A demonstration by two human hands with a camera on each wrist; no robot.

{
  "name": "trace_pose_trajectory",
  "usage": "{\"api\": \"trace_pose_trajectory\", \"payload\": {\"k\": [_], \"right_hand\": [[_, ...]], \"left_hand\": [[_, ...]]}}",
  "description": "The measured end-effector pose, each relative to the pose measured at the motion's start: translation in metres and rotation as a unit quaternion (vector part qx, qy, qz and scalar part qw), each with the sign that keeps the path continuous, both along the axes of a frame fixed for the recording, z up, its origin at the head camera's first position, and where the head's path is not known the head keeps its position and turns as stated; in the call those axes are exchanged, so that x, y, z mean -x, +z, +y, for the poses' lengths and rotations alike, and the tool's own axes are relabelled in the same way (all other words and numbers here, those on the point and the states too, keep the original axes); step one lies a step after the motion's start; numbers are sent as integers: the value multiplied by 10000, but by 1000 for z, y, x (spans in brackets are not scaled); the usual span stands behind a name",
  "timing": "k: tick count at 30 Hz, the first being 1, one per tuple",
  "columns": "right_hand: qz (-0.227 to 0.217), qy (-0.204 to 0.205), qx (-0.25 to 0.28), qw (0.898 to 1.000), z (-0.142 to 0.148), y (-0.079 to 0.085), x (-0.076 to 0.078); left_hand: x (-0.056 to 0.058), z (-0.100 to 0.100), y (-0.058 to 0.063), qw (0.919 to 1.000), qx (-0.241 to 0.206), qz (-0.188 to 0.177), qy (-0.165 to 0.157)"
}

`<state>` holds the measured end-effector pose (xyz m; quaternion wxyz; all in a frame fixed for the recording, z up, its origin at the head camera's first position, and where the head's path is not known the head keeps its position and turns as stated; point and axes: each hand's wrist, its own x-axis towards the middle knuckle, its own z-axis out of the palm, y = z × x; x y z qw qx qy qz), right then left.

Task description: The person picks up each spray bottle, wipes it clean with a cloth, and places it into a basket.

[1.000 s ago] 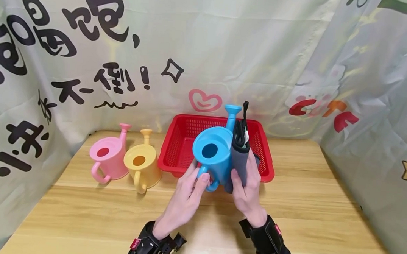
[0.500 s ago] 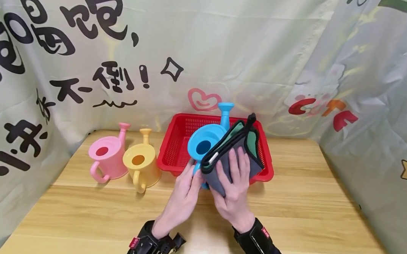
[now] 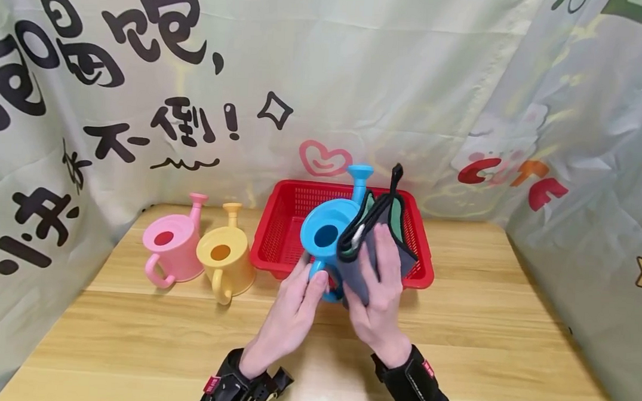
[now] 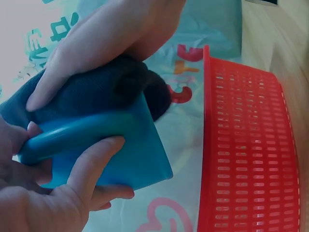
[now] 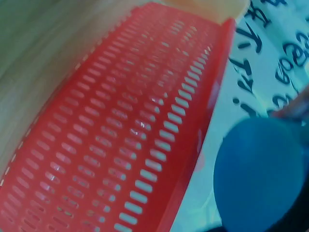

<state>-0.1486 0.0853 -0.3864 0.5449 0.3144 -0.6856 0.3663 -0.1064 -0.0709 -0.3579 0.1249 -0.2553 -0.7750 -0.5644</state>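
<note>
A blue watering can [image 3: 328, 216] is held up at the red basket's front, its spout pointing to the back. My left hand [image 3: 286, 321] grips it at the handle; in the left wrist view the thumb lies along the blue wall [image 4: 140, 150]. My right hand [image 3: 378, 307] holds a folded grey cloth [image 3: 352, 276] with black edging and a green inner side. That cloth lies against the can's right side, and the fingers spread over it. Only the can's rounded blue surface [image 5: 260, 174] shows in the right wrist view, where the right hand itself is out of sight.
Behind the can stands a red perforated basket [image 3: 261, 261] on the wooden table [image 3: 175, 343]. To its left are a yellow watering can [image 3: 237, 268] and a pink watering can [image 3: 184, 257]. A printed curtain [image 3: 412, 79] hangs behind the table.
The right hand with the cloth has turned from the can's right side over its front, then shifted slightly back right. The can swung slightly left and back; the left hand keeps its grip.
</note>
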Motion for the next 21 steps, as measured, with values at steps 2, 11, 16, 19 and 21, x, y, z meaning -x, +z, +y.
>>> {"api": "trace_pose_trajectory", "payload": {"k": [2, 11, 16, 19, 21], "right_hand": [[-460, 531, 261, 9972, 8, 3, 0], [-737, 1022, 558, 9905, 18, 0, 2], [228, 59, 116, 9997, 3, -5, 3], [562, -196, -125, 9982, -5, -10, 1], [613, -285, -244, 9974, -8, -12, -1]], "left_hand": [[-1, 0, 1, 9999, 81, -94, -24], [-1, 1, -1, 9997, 214, -82, -121], [1, 2, -2, 9998, -54, -110, -186], [1, 2, -3, 9999, -74, 138, -41], [0, 3, -5, 9995, -24, 311, 66]]}}
